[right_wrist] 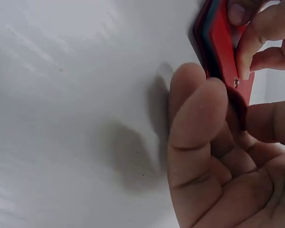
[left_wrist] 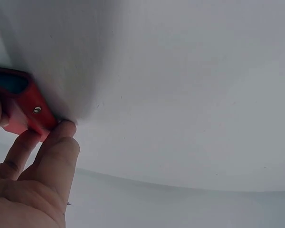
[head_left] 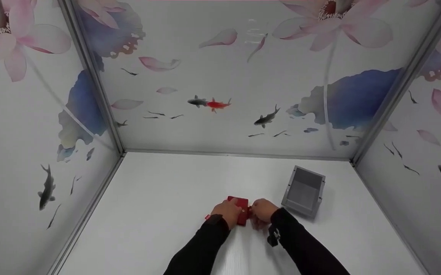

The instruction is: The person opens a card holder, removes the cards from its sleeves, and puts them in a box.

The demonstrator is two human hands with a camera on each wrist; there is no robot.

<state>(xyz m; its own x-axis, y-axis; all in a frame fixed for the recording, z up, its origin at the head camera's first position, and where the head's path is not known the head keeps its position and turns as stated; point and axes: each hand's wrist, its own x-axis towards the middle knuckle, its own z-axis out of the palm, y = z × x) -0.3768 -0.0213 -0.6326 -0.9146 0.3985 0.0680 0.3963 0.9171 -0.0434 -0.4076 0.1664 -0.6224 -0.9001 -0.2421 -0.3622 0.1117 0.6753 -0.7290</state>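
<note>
A red case (head_left: 243, 215) with a metal snap stands low over the white table in front of me. Its teal lining shows through an open end in the left wrist view. My left hand (head_left: 226, 212) grips the body of the case (left_wrist: 43, 114) from the left, fingers across its red face. From the right, my right hand (head_left: 263, 212) pinches a dark red flap at the edge of the case (right_wrist: 223, 45). In the right wrist view, the curled fingers (right_wrist: 192, 128) of that hand hide part of the flap.
A grey open-topped bin (head_left: 303, 191) sits at the back right, just beyond my right hand. A small red tab (head_left: 207, 217) pokes out left of my left hand. Walls printed with flowers and fish (head_left: 228, 76) enclose the white table (head_left: 167, 191) on three sides.
</note>
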